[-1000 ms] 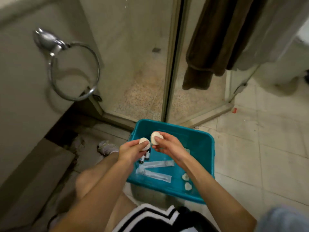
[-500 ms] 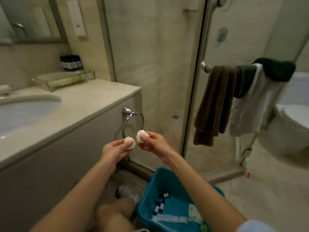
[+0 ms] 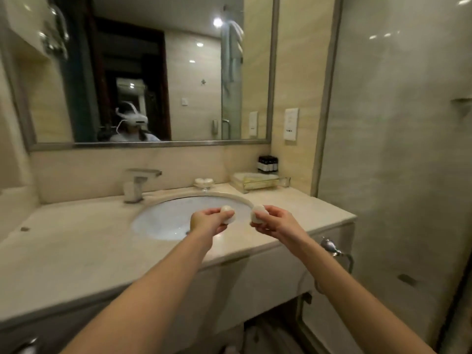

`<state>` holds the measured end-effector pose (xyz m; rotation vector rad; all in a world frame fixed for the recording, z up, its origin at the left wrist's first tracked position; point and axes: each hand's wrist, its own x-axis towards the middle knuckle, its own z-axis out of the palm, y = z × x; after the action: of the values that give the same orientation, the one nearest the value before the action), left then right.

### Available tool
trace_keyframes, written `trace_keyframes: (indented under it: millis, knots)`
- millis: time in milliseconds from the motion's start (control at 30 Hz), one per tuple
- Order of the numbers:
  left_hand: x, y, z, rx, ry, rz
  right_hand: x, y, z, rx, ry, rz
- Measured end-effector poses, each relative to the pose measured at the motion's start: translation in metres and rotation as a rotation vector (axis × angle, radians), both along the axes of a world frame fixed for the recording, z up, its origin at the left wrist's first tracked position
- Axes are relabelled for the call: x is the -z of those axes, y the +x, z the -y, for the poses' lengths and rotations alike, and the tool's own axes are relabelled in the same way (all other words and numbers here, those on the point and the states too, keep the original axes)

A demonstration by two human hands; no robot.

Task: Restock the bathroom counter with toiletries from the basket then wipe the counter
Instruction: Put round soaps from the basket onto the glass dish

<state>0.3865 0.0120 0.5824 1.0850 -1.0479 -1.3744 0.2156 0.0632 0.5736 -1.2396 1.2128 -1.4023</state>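
Raised from beside the towel ring (image 3: 338, 255), one white soap (image 3: 229, 217) is pinched in our left hand (image 3: 210, 222) and the other soap (image 3: 256, 213) in our right hand (image 3: 274, 222), both above the sink (image 3: 163, 221) near its right rim, where a slack pinch could drop one into it before we reach the bench (image 3: 76, 246).

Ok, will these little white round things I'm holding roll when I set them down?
The left hand pinches its white round between fingers and thumb, so it's probably light. Its domed shape may roll on the glossy counter, perhaps into the sink.
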Motion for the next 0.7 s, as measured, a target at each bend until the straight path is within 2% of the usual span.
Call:
trace_keyframes:
  millis: [167,467,700]
  knots:
    - [0.005,0.034,0.059,-0.124,0.031,0.064,-0.014,0.021,0.072,-0.034,0.055,-0.077]
    - [0.029,0.026,0.214,-0.156,0.118,0.118,-0.008,-0.001,0.225,0.005,0.116,-0.258]
    - [0.033,0.021,0.283,-0.196,0.145,0.06,-0.008,-0.021,0.307,0.024,0.155,-0.282]
